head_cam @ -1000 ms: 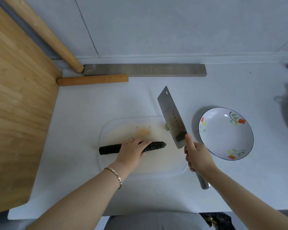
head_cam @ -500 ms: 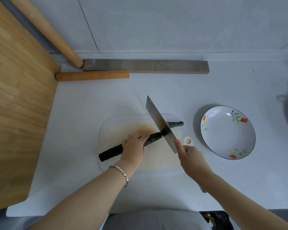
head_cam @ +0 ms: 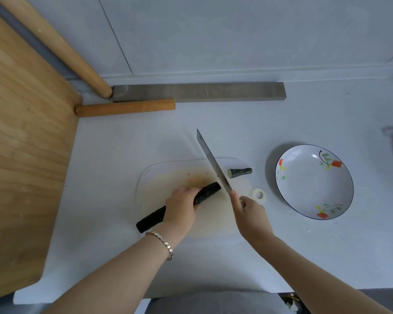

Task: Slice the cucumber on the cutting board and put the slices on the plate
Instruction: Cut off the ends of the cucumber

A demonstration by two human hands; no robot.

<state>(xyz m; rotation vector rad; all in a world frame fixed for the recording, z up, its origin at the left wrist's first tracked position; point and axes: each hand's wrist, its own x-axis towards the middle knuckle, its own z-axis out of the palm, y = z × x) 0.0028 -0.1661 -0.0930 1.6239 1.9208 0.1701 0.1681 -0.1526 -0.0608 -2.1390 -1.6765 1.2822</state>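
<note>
- Head view, cucumber (head_cam: 179, 208): a long, dark, bumpy-skinned piece is lying slantwise on the cutting board (head_cam: 216, 223), its near end overhanging the board's left edge.
- Head view, left hand (head_cam: 182, 208): it is arching over the cucumber's middle, fingers curled down and pressing it to the board.
- Head view, right hand (head_cam: 251, 214): its fingers are closing around the handle of the cleaver (head_cam: 213, 163), forefinger lying up toward the blade; the handle itself is hidden.
- Head view, cleaver: the blade is standing edge-down just beside the cucumber's cut end.
- Head view, cut-off end piece (head_cam: 239, 172): it is resting at the board's far right corner, pale face showing.
- Head view, handling: the cucumber is looking firm and stiff, light, and apt to roll; cut faces will likely be slippery. Holding it mid-length with fingertips tucked back from the blade is looking wisest.
- Head view, plate (head_cam: 288, 191): flowered, bearing nothing, it is sitting right of the board.
- Head view, tape roll (head_cam: 258, 194): a small white ring is lying between board and plate, possibly in the way of transfers.
- Head view, rear: a grey bar (head_cam: 200, 91), a rolling pin (head_cam: 125, 107) and a wooden board (head_cam: 25, 141) are lying well apart from the work.
</note>
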